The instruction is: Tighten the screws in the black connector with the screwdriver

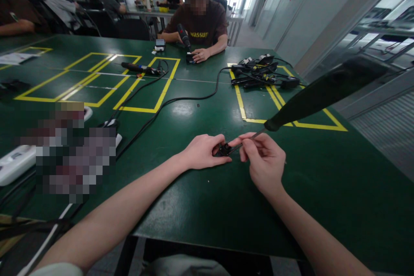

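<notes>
– Where's the small black part point(224, 149)?
– Near the frame's centre, pinched in the left hand point(203, 152); the right hand point(265, 160) grips the screwdriver point(300, 104) by its thin shaft, tip at the part.
– What might go wrong?
– The tip could slip into the left hand; the big handle point(323, 89), unsupported towards the upper right, could lever it sideways; a loose pinch might let the part twist.

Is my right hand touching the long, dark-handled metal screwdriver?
Touching: the head view shows your right hand pinching the long, dark-handled metal screwdriver by its thin shaft.
</notes>
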A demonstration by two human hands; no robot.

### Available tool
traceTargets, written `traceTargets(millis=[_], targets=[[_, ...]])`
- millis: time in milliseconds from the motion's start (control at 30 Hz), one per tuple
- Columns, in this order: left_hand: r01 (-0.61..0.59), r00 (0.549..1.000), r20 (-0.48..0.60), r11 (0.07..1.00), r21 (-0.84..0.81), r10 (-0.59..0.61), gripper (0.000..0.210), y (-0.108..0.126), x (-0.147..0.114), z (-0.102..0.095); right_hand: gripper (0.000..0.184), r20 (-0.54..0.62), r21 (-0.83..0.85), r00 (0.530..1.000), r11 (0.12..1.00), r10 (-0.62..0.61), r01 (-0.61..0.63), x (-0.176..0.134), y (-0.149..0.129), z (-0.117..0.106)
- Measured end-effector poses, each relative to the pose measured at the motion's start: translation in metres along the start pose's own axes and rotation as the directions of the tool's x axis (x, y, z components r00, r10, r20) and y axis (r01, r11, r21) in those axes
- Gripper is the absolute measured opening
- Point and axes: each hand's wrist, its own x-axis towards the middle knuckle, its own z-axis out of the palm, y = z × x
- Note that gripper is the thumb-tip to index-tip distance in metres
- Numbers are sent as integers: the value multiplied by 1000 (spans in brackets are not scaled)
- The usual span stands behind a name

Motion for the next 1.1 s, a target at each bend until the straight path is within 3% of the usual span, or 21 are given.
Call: traceTargets(millis=[333,567,867,1100], targets=[[16,1000,13,1000,23,-17,38,3,0,-2,24,-7,109,1000,994,25,-25,-1,4,2],[8,1000,-6,1000,25,-8,39,2,0,-1,12,26,42,1000,999,18,-19,0,2,-1],[-5,1000,-3,999,35,5,34,2,-1,-2,13,37,4,998,999,-50,50,1,2,0],[-8,1000,-7,998,55,9,36,1,-1,-1,11,-10,39,1000,999,20,-19,2,1,-2]])
